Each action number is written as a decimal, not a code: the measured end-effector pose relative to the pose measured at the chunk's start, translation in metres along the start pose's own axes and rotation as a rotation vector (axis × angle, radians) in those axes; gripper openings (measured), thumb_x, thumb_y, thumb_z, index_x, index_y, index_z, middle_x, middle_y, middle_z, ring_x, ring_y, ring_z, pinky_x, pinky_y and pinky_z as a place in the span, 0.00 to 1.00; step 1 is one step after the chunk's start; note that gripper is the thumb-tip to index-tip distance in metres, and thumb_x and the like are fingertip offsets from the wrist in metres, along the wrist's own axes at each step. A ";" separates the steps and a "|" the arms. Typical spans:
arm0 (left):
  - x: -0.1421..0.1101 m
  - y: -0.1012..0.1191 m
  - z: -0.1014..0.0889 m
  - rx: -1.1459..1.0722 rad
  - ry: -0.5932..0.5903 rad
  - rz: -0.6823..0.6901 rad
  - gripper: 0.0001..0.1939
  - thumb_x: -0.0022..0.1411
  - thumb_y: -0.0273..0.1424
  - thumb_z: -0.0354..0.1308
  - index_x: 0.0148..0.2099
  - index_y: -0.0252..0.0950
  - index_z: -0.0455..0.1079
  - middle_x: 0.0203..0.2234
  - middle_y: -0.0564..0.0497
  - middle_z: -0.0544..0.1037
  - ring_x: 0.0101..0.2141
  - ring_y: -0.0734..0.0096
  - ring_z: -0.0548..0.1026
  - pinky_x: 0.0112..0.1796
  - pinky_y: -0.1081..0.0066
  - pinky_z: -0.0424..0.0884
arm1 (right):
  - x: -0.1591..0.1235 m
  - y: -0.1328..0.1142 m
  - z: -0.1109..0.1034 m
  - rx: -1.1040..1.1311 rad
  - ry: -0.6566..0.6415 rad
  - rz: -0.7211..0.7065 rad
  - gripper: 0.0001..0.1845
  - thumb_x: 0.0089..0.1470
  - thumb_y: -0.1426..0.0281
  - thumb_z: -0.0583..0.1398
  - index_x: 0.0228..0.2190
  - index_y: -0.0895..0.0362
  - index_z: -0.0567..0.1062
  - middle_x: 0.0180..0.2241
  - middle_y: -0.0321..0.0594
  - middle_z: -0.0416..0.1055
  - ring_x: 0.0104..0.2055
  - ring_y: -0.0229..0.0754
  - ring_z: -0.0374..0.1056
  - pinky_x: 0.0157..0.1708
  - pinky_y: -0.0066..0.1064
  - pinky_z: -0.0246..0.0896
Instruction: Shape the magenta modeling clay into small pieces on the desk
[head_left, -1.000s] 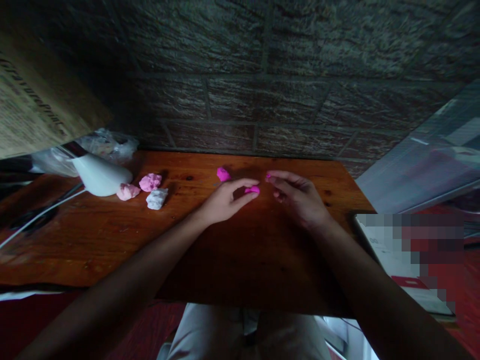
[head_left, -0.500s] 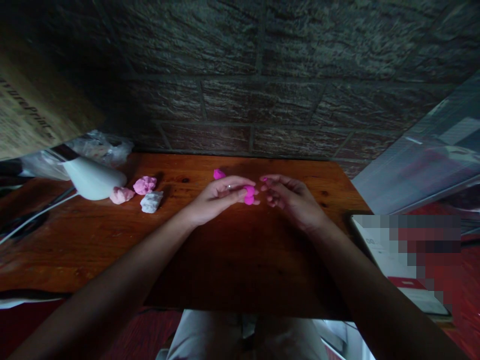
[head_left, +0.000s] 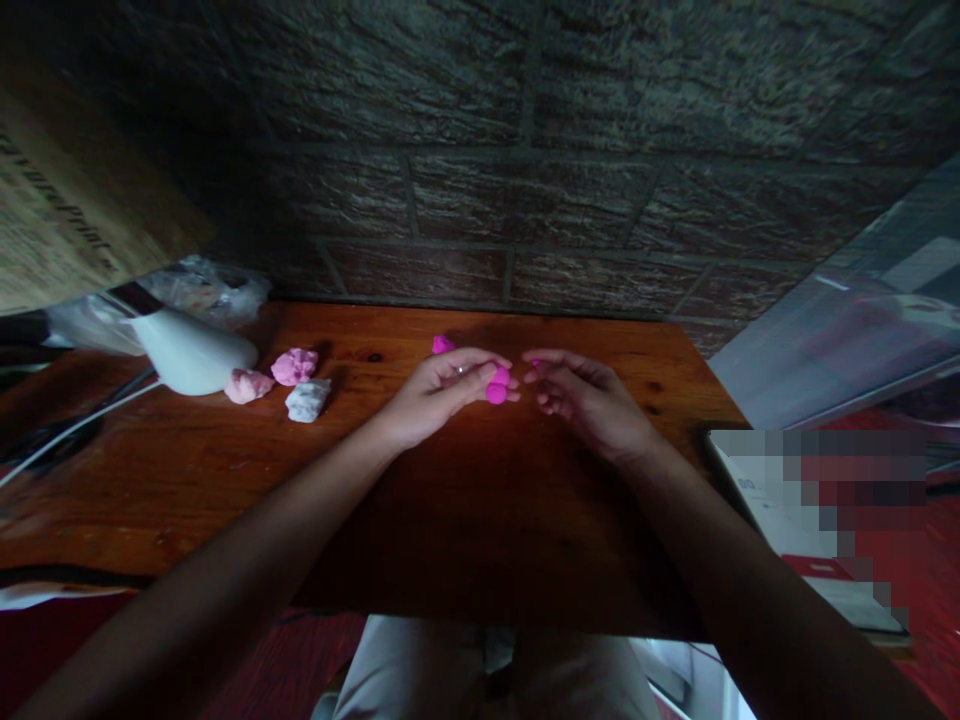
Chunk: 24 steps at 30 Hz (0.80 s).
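Observation:
Between the thumb and fingers of my left hand (head_left: 442, 395) is a bright pink clay piece (head_left: 498, 386), made of rounded lumps pressed together. Just to its right, my right hand (head_left: 589, 400) pinches a tiny bit of pink clay (head_left: 535, 364) between thumb and index finger. The two hands are close but apart above the table. Behind my left hand lies another bright pink clay lump (head_left: 442, 344), partly hidden by the fingers.
On the wooden table (head_left: 360, 540), left, sit a pink clay lump (head_left: 295, 366), a paler pink lump (head_left: 248, 386) and a white lump (head_left: 307, 400). Beside them is a white lamp base (head_left: 191, 350) with a cord. A stone-block wall (head_left: 450, 200) rises behind; a white box (head_left: 757, 490) lies right.
My right thumb and fingers have closed in a little over the tiny clay bit. The left hand keeps its hold on the pink piece, and the view has shifted slightly.

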<state>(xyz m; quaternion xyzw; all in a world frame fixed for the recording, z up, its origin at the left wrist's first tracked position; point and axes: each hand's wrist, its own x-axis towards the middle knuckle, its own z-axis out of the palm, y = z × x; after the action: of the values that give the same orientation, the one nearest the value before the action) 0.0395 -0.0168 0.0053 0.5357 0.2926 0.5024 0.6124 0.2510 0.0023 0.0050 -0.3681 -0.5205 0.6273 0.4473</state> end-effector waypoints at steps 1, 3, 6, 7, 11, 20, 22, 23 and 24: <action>0.000 0.000 0.000 -0.015 0.005 -0.003 0.18 0.57 0.43 0.73 0.44 0.36 0.81 0.36 0.46 0.85 0.37 0.63 0.84 0.47 0.64 0.79 | 0.000 0.000 0.000 0.016 0.006 0.006 0.16 0.48 0.61 0.70 0.40 0.52 0.83 0.34 0.37 0.80 0.28 0.34 0.69 0.29 0.28 0.63; 0.001 0.000 0.000 -0.031 0.017 -0.010 0.19 0.57 0.44 0.73 0.44 0.36 0.81 0.36 0.46 0.85 0.37 0.63 0.85 0.47 0.63 0.79 | 0.000 0.000 0.001 0.038 0.020 0.016 0.16 0.47 0.62 0.70 0.40 0.51 0.83 0.33 0.36 0.80 0.28 0.33 0.69 0.28 0.27 0.62; 0.001 -0.002 -0.001 -0.024 0.019 -0.006 0.19 0.56 0.44 0.73 0.44 0.36 0.81 0.36 0.45 0.85 0.39 0.62 0.84 0.48 0.62 0.79 | 0.000 0.001 0.001 0.031 0.026 0.026 0.15 0.47 0.63 0.70 0.39 0.51 0.83 0.33 0.36 0.80 0.28 0.34 0.69 0.29 0.28 0.62; 0.001 -0.002 -0.002 -0.023 0.017 -0.001 0.19 0.56 0.44 0.73 0.44 0.36 0.81 0.37 0.45 0.85 0.39 0.61 0.84 0.48 0.62 0.78 | 0.000 0.001 0.001 0.028 0.024 0.029 0.14 0.47 0.63 0.70 0.38 0.52 0.83 0.33 0.37 0.81 0.28 0.34 0.69 0.29 0.28 0.62; 0.001 -0.002 -0.002 -0.071 0.015 -0.008 0.17 0.57 0.42 0.73 0.43 0.35 0.80 0.37 0.45 0.85 0.39 0.64 0.84 0.47 0.63 0.79 | -0.001 -0.001 0.002 0.061 0.012 0.040 0.13 0.45 0.64 0.71 0.36 0.52 0.84 0.33 0.37 0.81 0.28 0.34 0.69 0.29 0.28 0.63; 0.004 -0.007 -0.004 -0.127 -0.003 0.013 0.15 0.52 0.31 0.77 0.43 0.38 0.82 0.37 0.51 0.85 0.37 0.73 0.83 0.43 0.73 0.78 | -0.003 -0.003 0.009 0.041 -0.029 -0.052 0.15 0.44 0.59 0.75 0.35 0.52 0.85 0.32 0.36 0.80 0.27 0.33 0.66 0.26 0.27 0.60; 0.004 -0.011 -0.006 -0.083 0.015 0.023 0.14 0.51 0.30 0.77 0.42 0.38 0.83 0.36 0.51 0.86 0.37 0.74 0.83 0.44 0.73 0.78 | -0.004 -0.003 0.010 0.017 -0.042 -0.068 0.15 0.46 0.58 0.74 0.35 0.52 0.86 0.32 0.36 0.80 0.27 0.33 0.66 0.26 0.27 0.60; 0.004 -0.012 -0.006 -0.063 0.019 0.023 0.14 0.51 0.29 0.77 0.41 0.37 0.83 0.36 0.51 0.86 0.37 0.74 0.83 0.44 0.73 0.77 | -0.005 -0.004 0.010 -0.003 -0.043 -0.078 0.15 0.46 0.57 0.74 0.35 0.52 0.86 0.31 0.36 0.79 0.27 0.33 0.66 0.26 0.27 0.60; 0.004 -0.013 -0.007 -0.047 0.024 0.024 0.14 0.51 0.29 0.77 0.41 0.37 0.83 0.35 0.51 0.86 0.36 0.74 0.83 0.45 0.72 0.77 | -0.006 -0.004 0.011 -0.027 -0.042 -0.090 0.15 0.47 0.57 0.74 0.35 0.52 0.86 0.30 0.35 0.79 0.27 0.33 0.65 0.26 0.27 0.60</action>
<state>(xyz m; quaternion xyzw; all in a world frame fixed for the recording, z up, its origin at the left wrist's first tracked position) 0.0390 -0.0094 -0.0080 0.5187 0.2816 0.5228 0.6151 0.2435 -0.0063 0.0106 -0.3369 -0.5542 0.6073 0.4588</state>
